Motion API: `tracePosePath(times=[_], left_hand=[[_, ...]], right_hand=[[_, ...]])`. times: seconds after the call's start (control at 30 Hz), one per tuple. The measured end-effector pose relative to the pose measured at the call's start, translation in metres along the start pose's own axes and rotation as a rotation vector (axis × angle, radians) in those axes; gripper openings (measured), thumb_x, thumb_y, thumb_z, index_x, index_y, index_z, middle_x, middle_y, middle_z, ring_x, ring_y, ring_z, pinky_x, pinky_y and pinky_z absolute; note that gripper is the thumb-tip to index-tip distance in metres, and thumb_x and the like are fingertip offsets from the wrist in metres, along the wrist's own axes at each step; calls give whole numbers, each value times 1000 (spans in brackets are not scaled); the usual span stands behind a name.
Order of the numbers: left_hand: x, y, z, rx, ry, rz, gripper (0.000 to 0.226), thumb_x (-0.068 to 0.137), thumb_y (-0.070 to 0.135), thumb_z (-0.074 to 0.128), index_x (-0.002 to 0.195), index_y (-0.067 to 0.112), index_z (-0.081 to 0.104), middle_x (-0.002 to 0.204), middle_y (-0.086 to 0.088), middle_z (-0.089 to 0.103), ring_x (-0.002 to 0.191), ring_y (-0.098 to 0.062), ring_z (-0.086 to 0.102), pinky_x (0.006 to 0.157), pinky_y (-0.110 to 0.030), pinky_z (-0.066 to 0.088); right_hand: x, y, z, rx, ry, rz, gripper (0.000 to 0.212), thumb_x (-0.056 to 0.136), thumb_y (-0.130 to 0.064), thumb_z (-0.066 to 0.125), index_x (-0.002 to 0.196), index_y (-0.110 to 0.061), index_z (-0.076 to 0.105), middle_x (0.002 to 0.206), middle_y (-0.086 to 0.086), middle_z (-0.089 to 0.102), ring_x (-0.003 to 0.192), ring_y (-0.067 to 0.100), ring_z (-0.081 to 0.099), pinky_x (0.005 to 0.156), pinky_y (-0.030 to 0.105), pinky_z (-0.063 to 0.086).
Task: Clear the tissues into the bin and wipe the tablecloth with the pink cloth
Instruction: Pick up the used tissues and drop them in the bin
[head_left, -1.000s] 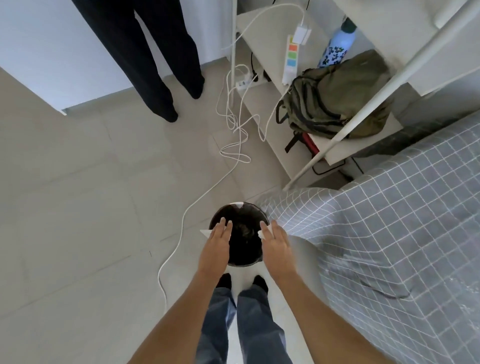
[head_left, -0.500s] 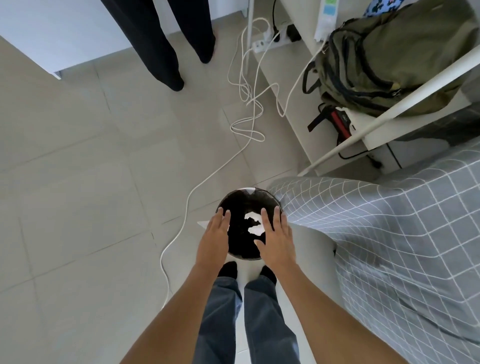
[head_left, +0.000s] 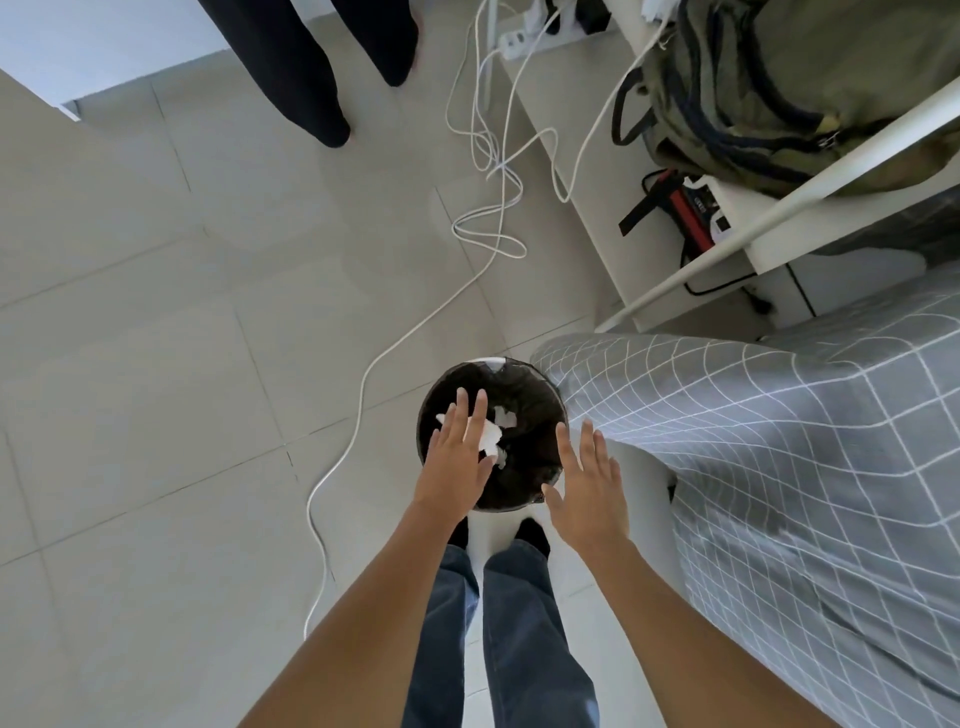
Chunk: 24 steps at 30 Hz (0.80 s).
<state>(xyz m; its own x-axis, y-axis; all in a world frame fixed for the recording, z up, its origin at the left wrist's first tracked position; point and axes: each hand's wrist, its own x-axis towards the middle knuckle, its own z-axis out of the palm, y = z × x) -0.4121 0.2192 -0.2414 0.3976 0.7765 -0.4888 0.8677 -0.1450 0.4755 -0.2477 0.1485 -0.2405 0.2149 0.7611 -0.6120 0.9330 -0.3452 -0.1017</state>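
Tissues in the bin, both my hands free above it

The white tissues (head_left: 491, 434) lie inside the black-lined bin (head_left: 540, 387) on the floor, directly under my left hand (head_left: 454, 467), whose grip is slack, fingers straight, holding nothing. My right hand (head_left: 587, 493) hovers likewise empty at the bin's right rim, nearer the grey checked tablecloth (head_left: 779, 441) just beside the bin. The pink cloth is out of view, so wiping likely starts rightward.

My left hand (head_left: 453, 462) hovers flat over the bin (head_left: 524, 483), fingers straight, above white tissues (head_left: 493, 434) lying inside. My right hand (head_left: 587, 488) is spread at the bin's 4 o'clock rim. The grey checked tablecloth (head_left: 779, 441) drapes at 3 o'clock, beside the bin.
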Motion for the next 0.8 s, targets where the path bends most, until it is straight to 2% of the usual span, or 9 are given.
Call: tracePosePath(times=[0.07, 0.17, 0.33, 0.53, 0.7, 0.8], left_hand=[[4, -3, 2, 42, -22, -40, 81, 98, 30, 47, 150, 17, -13, 159, -9, -14, 148, -25, -1, 119, -43, 18], [1, -5, -2, 118, -23, -61, 82, 97, 32, 47, 151, 14, -12, 159, -11, -12, 148, -26, 1, 119, -41, 14], [-10, -6, -20, 242, -27, -114, 73, 100, 41, 32, 151, 11, -10, 159, -12, -11, 148, -25, 0, 119, -40, 8], [-25, 14, -67, 297, -35, -103, 66, 102, 43, 24, 152, 11, -4, 159, -12, -8, 147, -26, 0, 120, -42, 8], [-39, 46, -122, 375, 13, -38, 62, 102, 40, 23, 152, 11, 2, 160, -12, -6, 148, -25, -1, 119, -42, 9], [-52, 66, -153, 416, 7, -7, 60, 103, 38, 21, 152, 10, 2, 159, -12, -7, 147, -26, -1, 119, -43, 9]], right_hand=[[-3, 4, 0, -12, -9, -7, 80, 98, -43, 41, 149, -24, -17, 158, 10, -20, 146, 27, -13, 119, 41, 2], [-10, 7, -2, -17, -10, -2, 77, 98, -43, 41, 150, -25, -14, 158, 10, -19, 146, 27, -13, 118, 41, 1], [-18, 2, -18, -1, 8, 4, 75, 99, -41, 40, 151, -23, -11, 158, 10, -17, 146, 26, -12, 119, 41, 3], [-28, -12, -74, 22, 67, -7, 71, 100, -35, 39, 151, -21, -8, 159, 10, -14, 146, 25, -12, 118, 41, -1], [-48, -27, -129, 81, 137, 11, 59, 102, -37, 28, 153, -20, 2, 160, 12, -4, 147, 26, -4, 119, 41, 5], [-68, -36, -156, 111, 173, 17, 58, 102, -36, 28, 153, -19, 6, 160, 12, -1, 147, 27, -3, 119, 42, 6]])
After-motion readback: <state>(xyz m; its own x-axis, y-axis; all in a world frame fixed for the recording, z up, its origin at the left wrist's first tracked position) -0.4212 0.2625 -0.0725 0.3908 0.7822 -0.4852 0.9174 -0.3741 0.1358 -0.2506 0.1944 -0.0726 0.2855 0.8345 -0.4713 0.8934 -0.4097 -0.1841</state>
